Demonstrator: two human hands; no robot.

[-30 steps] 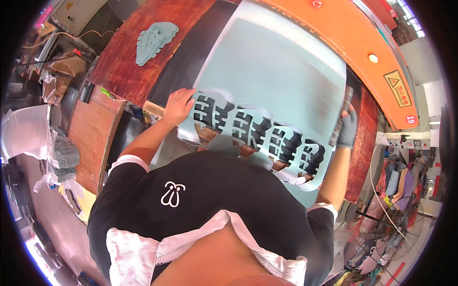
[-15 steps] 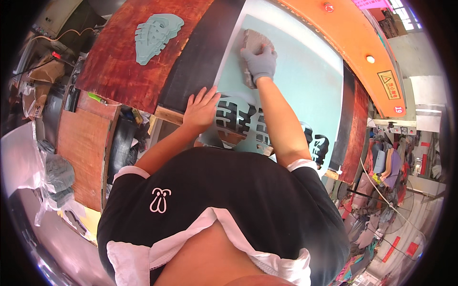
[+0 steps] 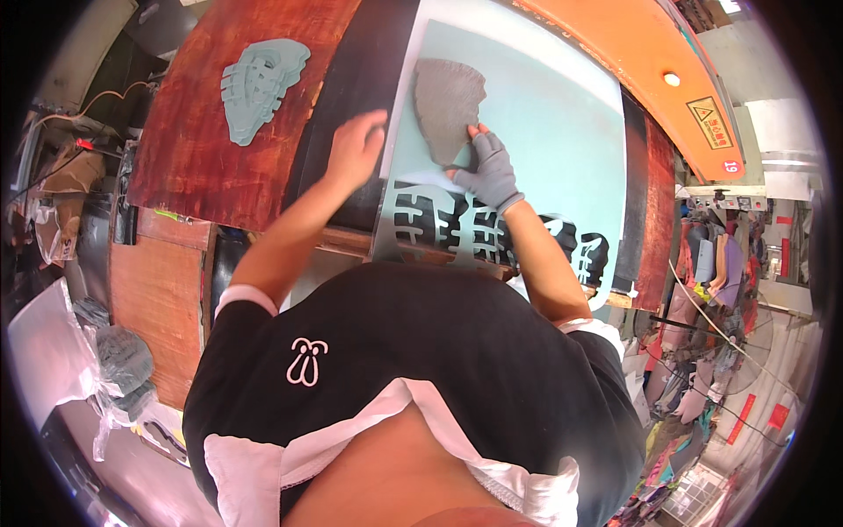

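Left hand (image 3: 353, 149) flat, fingers spread, on edge of smooth pale-teal sheet (image 3: 562, 132). Gloved right hand (image 3: 488, 169) presses rough grey sole-shaped die (image 3: 446, 104) at sheet's centre-left; not gripping.

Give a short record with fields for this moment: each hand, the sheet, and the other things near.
left hand: bare, flat on the sheet's left edge
right hand: grey fingerless glove, fingers on the grey cutting die
pale green sheet: on the dark press bed, row of cut-out holes along its near edge
cut green pieces: stacked on the red-brown table, apart from both hands
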